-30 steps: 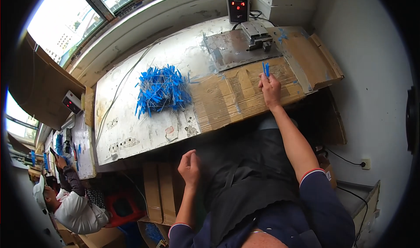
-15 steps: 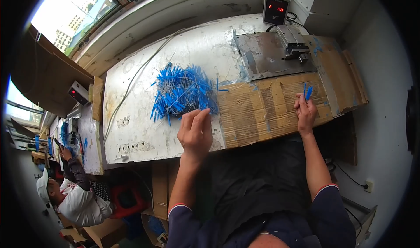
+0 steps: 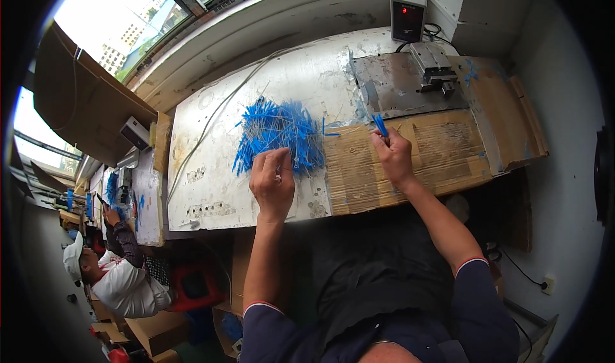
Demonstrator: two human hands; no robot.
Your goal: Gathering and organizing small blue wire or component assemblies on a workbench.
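Note:
A heap of thin metal wires with blue plastic sleeves lies on the worn white table. At its near edge my left hand is closed with fingertips pinched together; what they hold, if anything, cannot be made out. My right hand is closed on a small bunch of blue-sleeved wires, their blue ends pointing up and away from me. That hand hovers over the brown cardboard mat, right of the heap. Two loose blue pieces lie between the heap and the mat.
A metal fixture sits on a steel plate at the far right, with a digital display box behind it. A cable crosses the table's left side. Another person sits at a neighbouring bench on the left.
My right hand has moved left with the blue-sleeved wires, from the mat's right part toward the heap. My left hand has shifted slightly left and away from me. The display reading has changed.

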